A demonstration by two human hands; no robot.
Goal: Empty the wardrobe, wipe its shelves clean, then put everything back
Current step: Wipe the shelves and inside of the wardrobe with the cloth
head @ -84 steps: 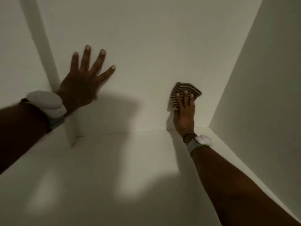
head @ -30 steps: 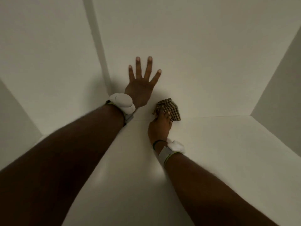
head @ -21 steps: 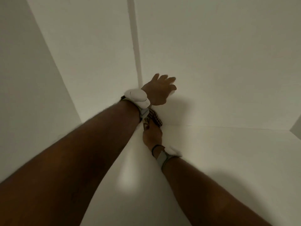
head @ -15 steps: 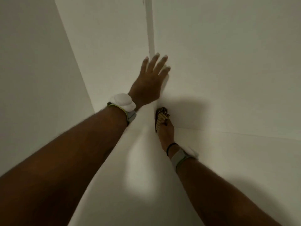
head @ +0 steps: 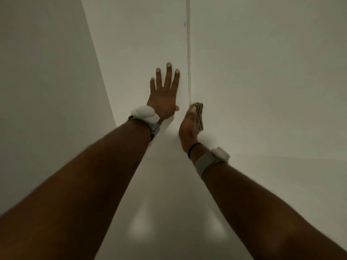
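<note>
The cloth [head: 199, 115], soft and light, is pressed to the wardrobe wall [head: 234, 102] mid-frame by the flat right hand [head: 189, 128]; best held bunched. The left hand [head: 163, 98] is spread, empty.

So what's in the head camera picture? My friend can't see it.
A person's right hand presses a checked cloth against the white back wall of a wardrobe, just above the shelf. Their left hand lies flat on the wall beside it, fingers spread.

Two hands are showing, left hand [head: 163, 97] and right hand [head: 188, 128]; two wrist trackers [head: 144, 113] [head: 220, 155] and one checked cloth [head: 200, 115] are showing.
</note>
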